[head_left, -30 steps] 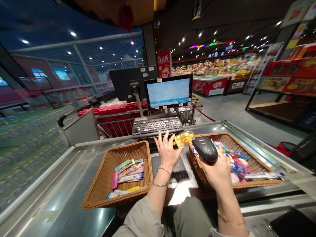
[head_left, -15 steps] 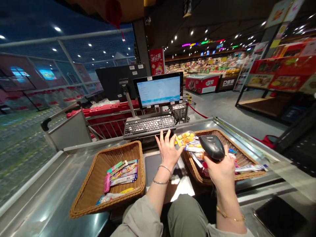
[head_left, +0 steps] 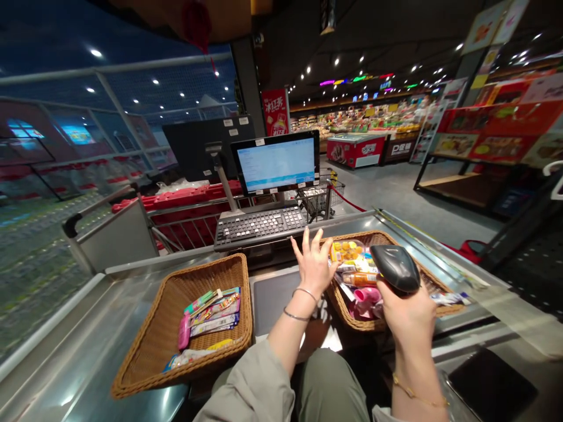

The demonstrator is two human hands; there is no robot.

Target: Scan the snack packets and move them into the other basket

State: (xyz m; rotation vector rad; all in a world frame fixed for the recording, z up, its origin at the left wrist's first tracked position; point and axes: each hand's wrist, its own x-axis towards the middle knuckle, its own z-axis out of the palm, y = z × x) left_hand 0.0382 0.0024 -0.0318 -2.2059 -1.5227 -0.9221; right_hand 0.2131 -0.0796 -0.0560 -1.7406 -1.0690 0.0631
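The person is holding the left arm (head_left: 284,351) stretched forward out of a pushed-back sleeve (head_left: 250,390), the left hand (head_left: 313,265) tipping back at the wrist with its back towards the body and its fingers (head_left: 305,240) fanning wide apart. Two thin bangles (head_left: 299,305) are sitting on that wrist. The right hand (head_left: 407,313) is hovering nearer the body, knuckles up and fingers curling in a tight grip, the bare right forearm (head_left: 413,375) wearing a fine chain (head_left: 417,397).
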